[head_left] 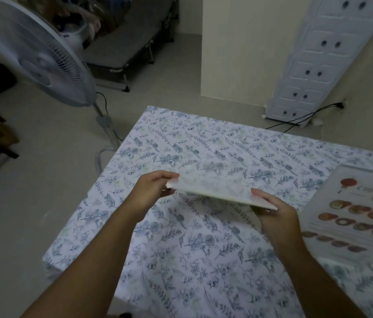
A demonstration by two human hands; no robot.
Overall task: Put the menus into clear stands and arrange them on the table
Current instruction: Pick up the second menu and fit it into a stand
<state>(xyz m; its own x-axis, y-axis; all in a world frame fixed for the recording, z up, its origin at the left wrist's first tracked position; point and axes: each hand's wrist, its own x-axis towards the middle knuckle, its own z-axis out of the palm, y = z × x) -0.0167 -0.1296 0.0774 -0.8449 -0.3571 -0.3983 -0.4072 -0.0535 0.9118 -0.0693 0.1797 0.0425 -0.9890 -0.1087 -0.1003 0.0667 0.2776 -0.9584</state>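
We hold a clear stand (217, 187) in the air above the middle of the surface (181, 260), tilted so its left end sits higher than its right; the floral print of the cloth shows through its flat panel, and its near edge reads as a pale, thin line. Our left hand (155, 191) grips the stand's left end, thumb on top and fingers curled underneath. Our right hand (275, 214) closes on the lower right corner, thumb pressed on the upper face, the rest of the fingers hidden below the panel. Whether any sheet is inside the stand we cannot tell. Well apart from it, at the right edge of the surface, a menu (359, 214) lies flat, printed with a red lantern, a partly legible heading and rows of round food pictures; it is cut off by the frame, and we cannot tell whether it rests in another clear holder, though a glossy border runs around it. The surface is covered with a white cloth patterned with blue leaves and flowers. Beyond its far left corner stands a white pedestal fan (38, 53) on the pale floor, its cord trailing behind. A folding cot (126, 49) sits farther back, and a white panelled cabinet (318, 58) stands beyond the far right edge.
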